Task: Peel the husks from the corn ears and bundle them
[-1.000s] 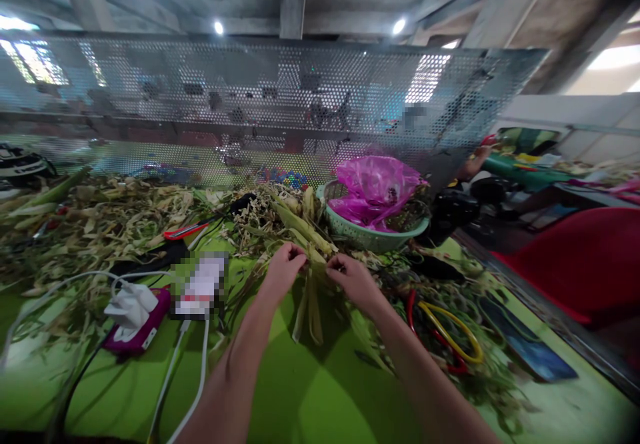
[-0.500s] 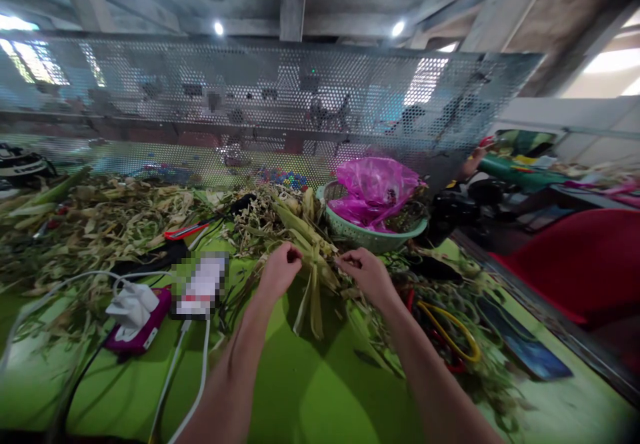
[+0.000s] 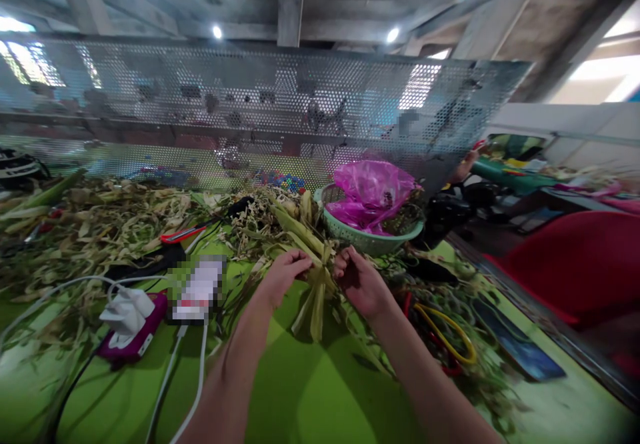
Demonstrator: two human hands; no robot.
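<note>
Since the half-second-ago frame, our left hand (image 3: 289, 274) has come in against the side of the husk bundle (image 3: 316, 307), and our right hand (image 3: 361, 281) has rolled so its fingers fold in toward the palm. The view has slid over a touch too.

Going left to right: a big messy pile of dry husks (image 3: 107, 217) covers the back left of the counter (image 3: 285, 384). In front of it we've got a purple power strip (image 3: 150, 327) with white plugs (image 3: 127, 312) on top, then a blurred-out phone (image 3: 197, 287) with white cables (image 3: 203, 357) running off it. A red cutter (image 3: 183, 235) lies just behind the phone.

Next is our left hand, thumb and fingers nearly together at the bundle's edge; can't tell if it's pinching anything. The bundle sits between our hands, gathered at the middle, with loose ends fanning toward us. Our right hand is just beside it, loosely curled, and we can't tell if there's anything in its fingers.

Behind that hand is a pale green basket (image 3: 373, 243) with a pink plastic bag (image 3: 373, 187) in it. Further right, there's a yellow loop (image 3: 453, 334), a dark flat thing (image 3: 523, 341) and a red chair (image 3: 575, 267).
</note>
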